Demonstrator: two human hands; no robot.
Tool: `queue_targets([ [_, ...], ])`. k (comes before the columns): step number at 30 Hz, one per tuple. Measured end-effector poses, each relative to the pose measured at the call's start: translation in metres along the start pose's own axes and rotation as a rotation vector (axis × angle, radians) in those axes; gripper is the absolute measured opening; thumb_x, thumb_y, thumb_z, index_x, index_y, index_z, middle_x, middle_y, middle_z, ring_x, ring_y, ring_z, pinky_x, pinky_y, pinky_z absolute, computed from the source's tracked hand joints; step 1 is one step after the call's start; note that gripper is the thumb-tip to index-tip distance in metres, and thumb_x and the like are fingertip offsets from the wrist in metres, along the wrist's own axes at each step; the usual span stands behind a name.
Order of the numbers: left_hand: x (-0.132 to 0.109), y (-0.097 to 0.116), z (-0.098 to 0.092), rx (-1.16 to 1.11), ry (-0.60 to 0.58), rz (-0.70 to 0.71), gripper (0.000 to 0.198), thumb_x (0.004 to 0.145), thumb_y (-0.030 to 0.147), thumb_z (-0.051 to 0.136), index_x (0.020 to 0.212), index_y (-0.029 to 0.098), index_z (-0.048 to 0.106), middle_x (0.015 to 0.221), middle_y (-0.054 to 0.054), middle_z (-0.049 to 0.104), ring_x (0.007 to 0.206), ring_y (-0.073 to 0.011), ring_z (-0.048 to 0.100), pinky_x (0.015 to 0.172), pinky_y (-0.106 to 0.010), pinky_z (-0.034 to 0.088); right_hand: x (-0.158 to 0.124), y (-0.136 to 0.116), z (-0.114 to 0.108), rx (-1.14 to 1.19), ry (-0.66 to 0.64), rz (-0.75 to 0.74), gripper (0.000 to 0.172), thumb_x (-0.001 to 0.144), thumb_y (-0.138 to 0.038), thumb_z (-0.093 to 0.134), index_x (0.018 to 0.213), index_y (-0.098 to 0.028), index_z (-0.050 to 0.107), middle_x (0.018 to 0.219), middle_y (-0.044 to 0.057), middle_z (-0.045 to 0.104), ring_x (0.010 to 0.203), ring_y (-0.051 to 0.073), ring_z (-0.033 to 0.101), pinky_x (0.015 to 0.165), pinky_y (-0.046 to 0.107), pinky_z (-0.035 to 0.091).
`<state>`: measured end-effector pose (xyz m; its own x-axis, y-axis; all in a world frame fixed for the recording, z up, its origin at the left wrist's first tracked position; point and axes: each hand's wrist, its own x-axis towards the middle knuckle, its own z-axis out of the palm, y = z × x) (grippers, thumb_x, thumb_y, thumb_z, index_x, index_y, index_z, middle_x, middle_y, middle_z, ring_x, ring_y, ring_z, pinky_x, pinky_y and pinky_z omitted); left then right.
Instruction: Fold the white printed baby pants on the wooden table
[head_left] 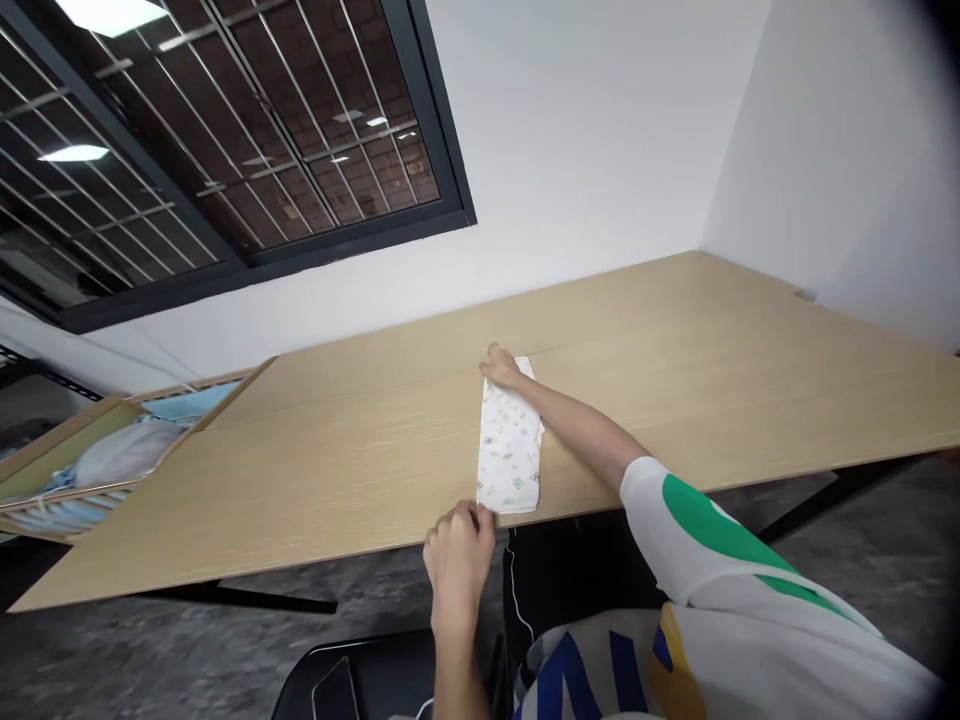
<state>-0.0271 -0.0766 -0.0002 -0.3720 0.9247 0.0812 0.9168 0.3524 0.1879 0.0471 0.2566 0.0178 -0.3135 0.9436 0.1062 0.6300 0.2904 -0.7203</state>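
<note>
A folded white cloth [510,450] with a small coloured print lies flat on the wooden table, as a long narrow strip. My left hand [459,550] is closed at the table's front edge, its thumb and finger pinching the cloth's near left corner. At the far end, my right hand [501,368] has its fingers closed on the far left corner, with my forearm passing over the cloth's right side. The fingertips of both hands are partly hidden. Along the right edge of the cloth a small bit sticks out.
The light wooden table [360,450] runs along a white wall under a barred window [247,130]. At the left stands a wooden crib-like box [82,450] with pale blue and white fabric inside. A black chair [360,680] and a white cable [514,580] are below the front edge.
</note>
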Motion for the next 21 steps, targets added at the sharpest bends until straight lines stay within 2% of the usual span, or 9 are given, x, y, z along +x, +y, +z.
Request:
queue_targets([
  [3,-0.012,0.008,0.003,0.006,0.204,0.062,0.037,0.104,0.045,0.043,0.097,0.019,0.068,0.099,-0.015,0.073,0.098,-0.0330,0.068,0.085,-0.041,0.047,-0.021,-0.007,-0.004,0.014,-0.053,-0.122,0.040,0.103,-0.028,0.049,0.138,-0.011,0.046,0.125,0.019,0.069,0.110,0.028,0.067,0.094,0.039,0.053],
  [5,-0.021,0.015,0.009,-0.044,0.257,0.174,0.040,0.105,0.047,0.042,0.113,0.018,0.068,0.116,-0.017,0.071,0.108,-0.0328,0.066,0.092,-0.043,0.048,-0.045,-0.012,-0.003,0.034,-0.109,-0.233,0.040,0.105,-0.031,0.052,0.141,-0.014,0.046,0.132,0.014,0.069,0.113,0.023,0.067,0.099,0.034,0.051],
  [7,-0.031,0.023,0.018,-0.081,0.225,0.302,0.045,0.106,0.047,0.041,0.131,0.017,0.062,0.136,-0.018,0.065,0.123,-0.0330,0.061,0.099,-0.045,0.048,-0.076,-0.014,0.001,0.071,-0.221,-0.376,0.043,0.104,-0.036,0.059,0.142,-0.017,0.050,0.143,0.011,0.065,0.121,0.020,0.065,0.104,0.030,0.049],
  [10,-0.043,0.035,0.037,-0.029,0.178,0.392,0.055,0.105,0.048,0.042,0.150,0.016,0.050,0.156,-0.019,0.052,0.143,-0.0380,0.048,0.107,-0.050,0.046,-0.131,-0.013,0.008,0.170,-0.516,-0.626,0.051,0.104,-0.045,0.058,0.148,-0.018,0.053,0.157,0.014,0.054,0.137,0.023,0.058,0.113,0.035,0.047],
  [12,-0.048,0.041,0.048,0.024,0.160,0.389,0.057,0.104,0.048,0.043,0.149,0.015,0.052,0.154,-0.022,0.053,0.143,-0.0420,0.047,0.106,-0.053,0.046,-0.162,-0.007,0.010,0.193,-0.685,-0.751,0.055,0.107,-0.048,0.051,0.154,-0.019,0.051,0.163,0.014,0.046,0.148,0.025,0.048,0.122,0.041,0.039],
  [14,-0.050,0.046,0.053,0.053,0.145,0.370,0.054,0.104,0.048,0.043,0.141,0.012,0.061,0.142,-0.024,0.061,0.136,-0.0433,0.052,0.106,-0.055,0.046,-0.182,0.002,0.013,0.153,-0.763,-0.821,0.056,0.108,-0.049,0.048,0.156,-0.021,0.051,0.167,0.010,0.040,0.156,0.025,0.036,0.128,0.043,0.028],
  [16,-0.051,0.050,0.055,0.067,0.147,0.351,0.052,0.104,0.047,0.042,0.133,0.010,0.065,0.133,-0.024,0.065,0.132,-0.0430,0.056,0.107,-0.056,0.046,-0.189,0.012,0.016,0.081,-0.776,-0.860,0.054,0.108,-0.047,0.047,0.156,-0.022,0.052,0.168,0.008,0.037,0.159,0.024,0.028,0.131,0.043,0.021],
  [18,-0.052,0.051,0.055,0.074,0.163,0.331,0.052,0.104,0.045,0.044,0.138,0.010,0.063,0.141,-0.025,0.061,0.136,-0.0439,0.053,0.108,-0.057,0.046,-0.182,0.024,0.020,-0.008,-0.724,-0.874,0.053,0.108,-0.044,0.048,0.156,-0.021,0.052,0.168,0.008,0.037,0.160,0.023,0.025,0.131,0.043,0.017],
  [21,-0.050,0.049,0.054,0.073,0.158,0.328,0.055,0.103,0.042,0.047,0.148,0.012,0.057,0.155,-0.027,0.051,0.144,-0.0453,0.048,0.109,-0.058,0.047,-0.155,0.039,0.028,-0.132,-0.584,-0.844,0.056,0.105,-0.045,0.052,0.157,-0.023,0.051,0.169,0.009,0.033,0.160,0.024,0.023,0.131,0.044,0.014],
])
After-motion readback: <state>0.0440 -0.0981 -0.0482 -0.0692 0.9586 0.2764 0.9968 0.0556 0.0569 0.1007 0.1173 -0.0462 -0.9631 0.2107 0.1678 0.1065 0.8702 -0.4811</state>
